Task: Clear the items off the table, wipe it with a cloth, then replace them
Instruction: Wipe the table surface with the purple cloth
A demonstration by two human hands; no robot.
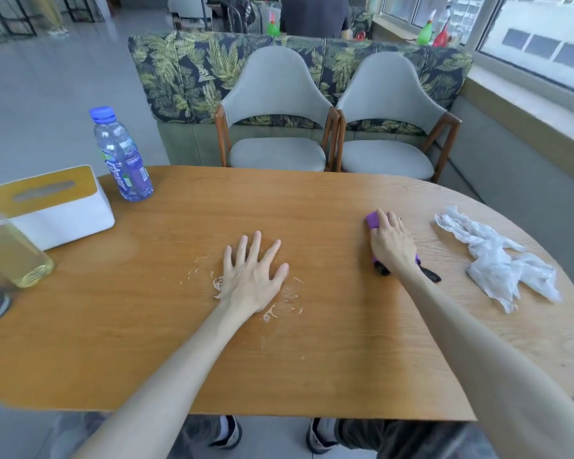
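- Two hands are what I see on the wooden table (pixel 312 359), with several items around them.
- At the far left edge of the frame, I see a glass bottle (pixel 12 251) of yellow liquid, tilted by the lens, close beside a white tissue box (pixel 57 207) with a wooden top.
- Just right of the box, in the upper left, a water bottle (pixel 121 157) with a blue cap stands upright.
- At the centre, my left hand (pixel 251 274) lies flat with fingers spread, holding nothing, over whitish smears (pixel 279 309).
- Right of centre, my right hand (pixel 391 243) presses palm-down on a purple object (pixel 373 220) with a black part; I cannot tell how tightly it grips.
- At the right, a crumpled white cloth (pixel 497 260) lies apart from that hand.
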